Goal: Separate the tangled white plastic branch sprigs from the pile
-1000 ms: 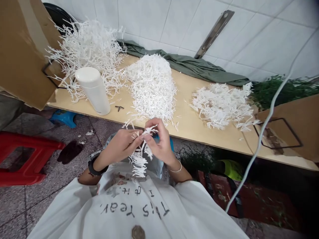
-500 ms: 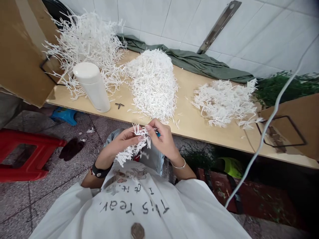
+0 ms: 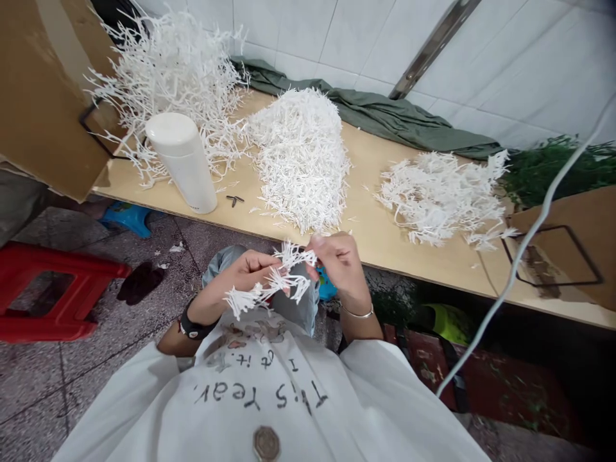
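My left hand and my right hand meet in front of my chest, just below the front edge of the wooden table. Both pinch a white plastic sprig with many thin branches; its longer end hangs down to the left under my left hand. A dense heap of small white pieces rises on the table right behind my hands. A looser white pile lies to the right, and a big tangle of white branches stands at the far left.
A white cylindrical bottle stands near the table's front left edge, a small dark clip beside it. Cardboard sheets flank both ends. Green cloth lies along the tiled wall. A red stool is on the floor, left.
My hands have risen a little toward the table edge and drawn slightly apart. The sprig has swung from hanging straight down to pointing left and down.
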Demonstrator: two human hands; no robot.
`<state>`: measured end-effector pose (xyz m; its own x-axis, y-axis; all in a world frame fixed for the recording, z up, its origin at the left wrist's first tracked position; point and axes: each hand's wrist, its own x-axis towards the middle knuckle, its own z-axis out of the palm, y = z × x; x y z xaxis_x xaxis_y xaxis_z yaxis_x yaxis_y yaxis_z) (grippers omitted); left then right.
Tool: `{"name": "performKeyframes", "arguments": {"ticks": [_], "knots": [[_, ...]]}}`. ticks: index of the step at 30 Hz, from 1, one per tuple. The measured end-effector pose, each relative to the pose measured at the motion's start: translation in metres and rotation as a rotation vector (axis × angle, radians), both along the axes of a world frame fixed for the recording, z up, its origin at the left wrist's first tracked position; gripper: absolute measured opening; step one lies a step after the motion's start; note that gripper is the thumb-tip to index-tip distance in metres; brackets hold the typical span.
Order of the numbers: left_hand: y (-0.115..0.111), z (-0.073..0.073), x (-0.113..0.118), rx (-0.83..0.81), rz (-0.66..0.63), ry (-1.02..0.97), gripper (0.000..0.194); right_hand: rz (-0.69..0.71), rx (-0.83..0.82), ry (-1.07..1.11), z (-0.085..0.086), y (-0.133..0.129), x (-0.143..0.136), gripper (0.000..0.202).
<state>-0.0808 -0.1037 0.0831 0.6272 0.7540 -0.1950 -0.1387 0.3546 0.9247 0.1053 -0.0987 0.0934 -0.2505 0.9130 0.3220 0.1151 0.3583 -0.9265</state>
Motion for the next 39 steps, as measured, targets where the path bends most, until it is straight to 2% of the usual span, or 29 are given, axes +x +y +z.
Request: {"name": "performKeyframes", "arguments": {"ticks": [4,8,13,20,22,24,26,28,30,32,34,35,37,39], "knots": [[-0.002,0.02,0.004,0.225,0.035,0.055,0.035,-0.139,0.062,0.185,0.009,0.0,-0.006,0.054],[0.0,0.028,0.004,0.372,0.049,0.072,0.033,-0.114,0.012,0.354,0.014,0.004,-0.006,0.057],[0.002,0.029,0.006,0.428,0.039,0.019,0.026,-0.022,0.048,0.569,0.021,0.009,-0.014,0.06],[0.001,0.038,0.012,0.442,0.068,-0.026,0.023,-0.137,0.094,0.639,0.038,0.011,-0.027,0.062],[0.0,0.038,0.011,0.444,0.068,-0.011,0.026,-0.158,0.095,0.683,0.04,0.013,-0.03,0.062],[-0.002,0.036,0.007,0.446,0.082,0.004,0.029,-0.219,0.172,0.726,0.039,0.015,-0.034,0.062],[-0.004,0.032,0.001,0.468,0.112,0.022,0.032,-0.253,0.3,0.696,0.034,0.016,-0.037,0.062],[-0.006,0.027,-0.008,0.52,0.196,0.042,0.036,-0.185,0.353,0.561,0.029,0.015,-0.037,0.057],[-0.006,0.025,-0.017,0.602,0.338,0.086,0.045,-0.109,0.291,0.416,0.025,0.013,-0.036,0.047],[-0.004,0.026,-0.024,0.707,0.457,0.17,0.061,-0.121,0.207,0.331,0.023,0.01,-0.035,0.041],[-0.002,0.029,-0.028,0.846,0.502,0.25,0.071,-0.143,0.128,0.291,0.021,0.007,-0.036,0.036],[-0.001,0.03,-0.028,0.919,0.5,0.297,0.067,-0.124,0.089,0.274,0.02,0.006,-0.038,0.034],[0.002,0.029,-0.025,1.04,0.496,0.39,0.048,-0.047,0.029,0.249,0.017,0.003,-0.041,0.03],[0.005,0.024,-0.02,1.071,0.489,0.438,0.027,0.028,-0.006,0.217,0.013,0.001,-0.042,0.027]]}}
